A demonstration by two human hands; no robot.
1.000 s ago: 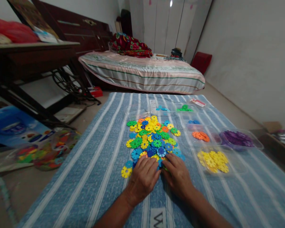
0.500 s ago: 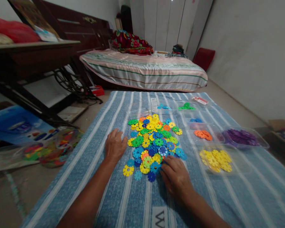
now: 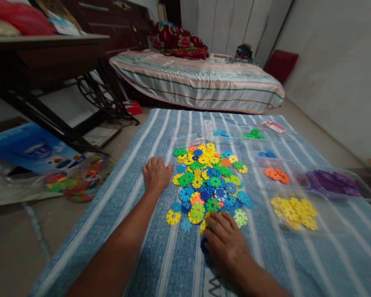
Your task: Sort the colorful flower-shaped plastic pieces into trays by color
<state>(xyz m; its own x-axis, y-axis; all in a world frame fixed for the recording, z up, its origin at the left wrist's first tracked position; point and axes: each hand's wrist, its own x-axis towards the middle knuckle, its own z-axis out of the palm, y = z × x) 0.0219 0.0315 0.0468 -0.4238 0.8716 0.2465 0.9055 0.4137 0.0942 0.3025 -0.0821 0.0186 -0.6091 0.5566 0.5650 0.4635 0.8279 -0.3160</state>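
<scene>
My left hand [image 3: 156, 174] lies flat with fingers loosely spread on the striped cloth [image 3: 126, 214], just beside the left edge of the pile of coloured discs [image 3: 208, 181], holding nothing. My right hand [image 3: 227, 243] rests palm-down at the pile's near edge, its curled fingers [image 3: 213, 220] covering a blue disc [image 3: 203, 244]; whether they grip it I cannot tell. Bare cloth lies open left of and nearer than the pile; trays of yellow discs [image 3: 293, 208] and purple discs [image 3: 335, 181] bound the right.

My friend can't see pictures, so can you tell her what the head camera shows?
Two bare hands rest on a blue striped cloth beside a pile of colourful flower-shaped discs: the left hand lies flat at its left edge, the right hand covers discs at its near edge. Clear trays at the right hold yellow discs, orange discs and purple discs.
</scene>
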